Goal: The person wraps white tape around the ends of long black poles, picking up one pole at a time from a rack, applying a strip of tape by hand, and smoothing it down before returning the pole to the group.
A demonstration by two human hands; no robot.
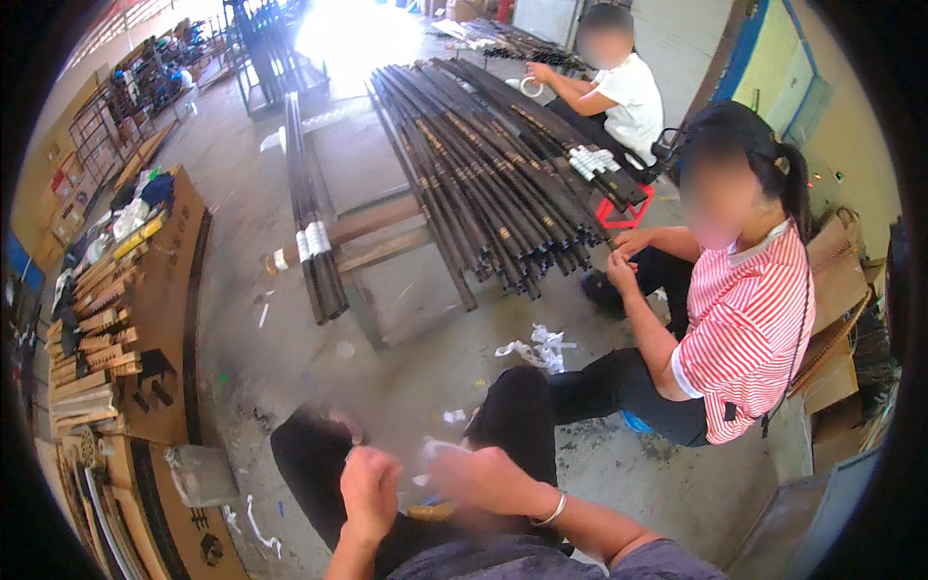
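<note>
While L hand [369, 488] is curled apart from blurry R hand [488, 480], can't tell either's grip. Carton [184, 536] w/ dark print [211, 549] left of both.

On my left I see wooden pieces [95, 333] heaped along a large brown cardboard box [172, 280], with a white plastic bag [130, 220] near its far end and a pale greyish bundle [201, 476] beside a lower carton [174, 512]. Ahead of me, crumpled white scraps [543, 350] litter the grey floor [253, 217], and to their right sits a co-worker in a red-and-white striped shirt [744, 324]. Beyond that person I see another in a white shirt [633, 108], a red stool [623, 205] nearby, while torn cardboard sheets [833, 362] lean at my far right.
</note>
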